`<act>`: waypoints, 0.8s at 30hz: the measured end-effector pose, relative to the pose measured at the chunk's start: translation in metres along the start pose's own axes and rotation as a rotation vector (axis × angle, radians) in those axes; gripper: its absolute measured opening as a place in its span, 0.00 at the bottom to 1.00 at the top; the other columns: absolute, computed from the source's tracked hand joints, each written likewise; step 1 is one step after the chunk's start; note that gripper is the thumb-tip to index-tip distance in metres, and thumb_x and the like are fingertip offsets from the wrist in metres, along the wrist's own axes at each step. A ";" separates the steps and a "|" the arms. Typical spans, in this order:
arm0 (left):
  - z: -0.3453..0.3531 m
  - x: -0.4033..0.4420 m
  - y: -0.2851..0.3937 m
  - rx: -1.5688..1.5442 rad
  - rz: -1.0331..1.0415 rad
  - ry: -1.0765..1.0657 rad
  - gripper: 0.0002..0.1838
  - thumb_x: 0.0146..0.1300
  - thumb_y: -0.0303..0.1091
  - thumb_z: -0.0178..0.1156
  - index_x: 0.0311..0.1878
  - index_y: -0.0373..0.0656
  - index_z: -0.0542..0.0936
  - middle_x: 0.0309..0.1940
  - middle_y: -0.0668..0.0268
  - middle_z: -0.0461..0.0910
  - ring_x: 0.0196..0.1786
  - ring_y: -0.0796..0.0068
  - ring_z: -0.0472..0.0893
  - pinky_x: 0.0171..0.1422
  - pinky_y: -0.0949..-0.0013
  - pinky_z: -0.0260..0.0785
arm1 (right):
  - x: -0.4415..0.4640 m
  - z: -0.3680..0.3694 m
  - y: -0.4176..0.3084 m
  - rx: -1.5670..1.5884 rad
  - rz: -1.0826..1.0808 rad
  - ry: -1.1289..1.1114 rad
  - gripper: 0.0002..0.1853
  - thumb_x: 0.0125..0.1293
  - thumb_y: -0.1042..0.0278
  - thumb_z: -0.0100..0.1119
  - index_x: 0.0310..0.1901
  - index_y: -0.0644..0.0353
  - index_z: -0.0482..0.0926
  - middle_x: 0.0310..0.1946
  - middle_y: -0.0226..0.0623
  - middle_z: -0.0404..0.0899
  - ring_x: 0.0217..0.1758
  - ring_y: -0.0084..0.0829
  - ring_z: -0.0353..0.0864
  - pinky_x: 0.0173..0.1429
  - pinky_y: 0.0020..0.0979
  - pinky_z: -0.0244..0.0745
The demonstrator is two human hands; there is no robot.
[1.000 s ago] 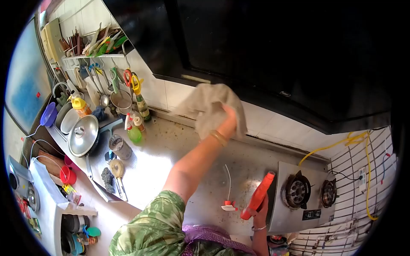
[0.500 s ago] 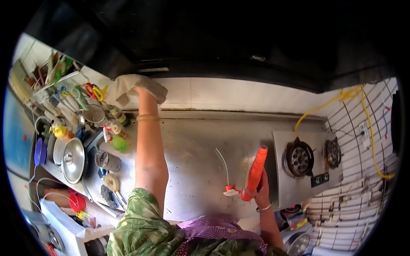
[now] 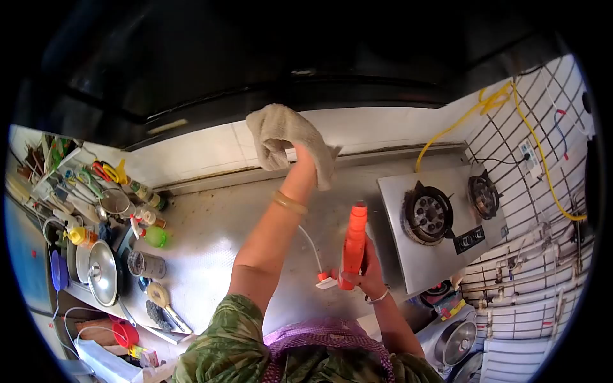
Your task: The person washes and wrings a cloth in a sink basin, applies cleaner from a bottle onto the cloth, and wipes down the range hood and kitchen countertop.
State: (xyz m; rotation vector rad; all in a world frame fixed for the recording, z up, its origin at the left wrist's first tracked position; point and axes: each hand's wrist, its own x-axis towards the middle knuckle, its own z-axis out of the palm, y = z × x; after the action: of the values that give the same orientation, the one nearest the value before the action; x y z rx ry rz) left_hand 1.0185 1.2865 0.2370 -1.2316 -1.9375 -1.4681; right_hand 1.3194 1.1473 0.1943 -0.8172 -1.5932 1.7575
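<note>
A beige cloth (image 3: 290,137) is draped over my left hand (image 3: 303,159), raised near the tiled wall just under the black range hood (image 3: 255,51). Most of the fingers are hidden by the cloth. My right hand (image 3: 367,273) is wrapped round an upright red bottle (image 3: 354,246) with no cap on it, left of the gas stove (image 3: 440,217). Beside the bottle, a red and white spray head (image 3: 325,279) with its long thin tube lies on the steel counter (image 3: 211,223).
At the left are a metal lid (image 3: 103,273), a glass jar (image 3: 146,263), a green spray bottle (image 3: 154,237), a brush (image 3: 167,306) and hanging utensils. A yellow hose (image 3: 447,129) runs behind the stove.
The left hand with the cloth went left along the wall, then came back right. The view has turned. The right hand still holds the red bottle.
</note>
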 end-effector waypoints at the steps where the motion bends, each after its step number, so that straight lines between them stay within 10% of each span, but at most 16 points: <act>1: 0.010 -0.004 0.014 -0.014 0.018 -0.027 0.19 0.70 0.40 0.53 0.62 0.49 0.70 0.55 0.66 0.73 0.60 0.69 0.71 0.65 0.63 0.65 | 0.000 -0.007 -0.011 0.072 0.039 -0.004 0.60 0.41 0.63 0.80 0.76 0.58 0.52 0.64 0.32 0.67 0.67 0.31 0.69 0.71 0.37 0.65; 24: 0.258 -0.002 0.298 -0.169 0.417 -0.443 0.18 0.68 0.37 0.54 0.59 0.47 0.71 0.53 0.66 0.73 0.59 0.69 0.73 0.63 0.65 0.66 | -0.026 -0.256 -0.024 -0.016 -0.122 0.390 0.62 0.39 0.54 0.80 0.75 0.60 0.53 0.62 0.36 0.69 0.64 0.32 0.72 0.69 0.35 0.67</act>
State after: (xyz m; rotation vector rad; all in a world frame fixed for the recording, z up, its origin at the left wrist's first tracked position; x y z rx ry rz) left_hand 1.3141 1.5378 0.3076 -2.0355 -1.6748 -1.2303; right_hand 1.5379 1.2855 0.1985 -0.9799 -1.3664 1.3992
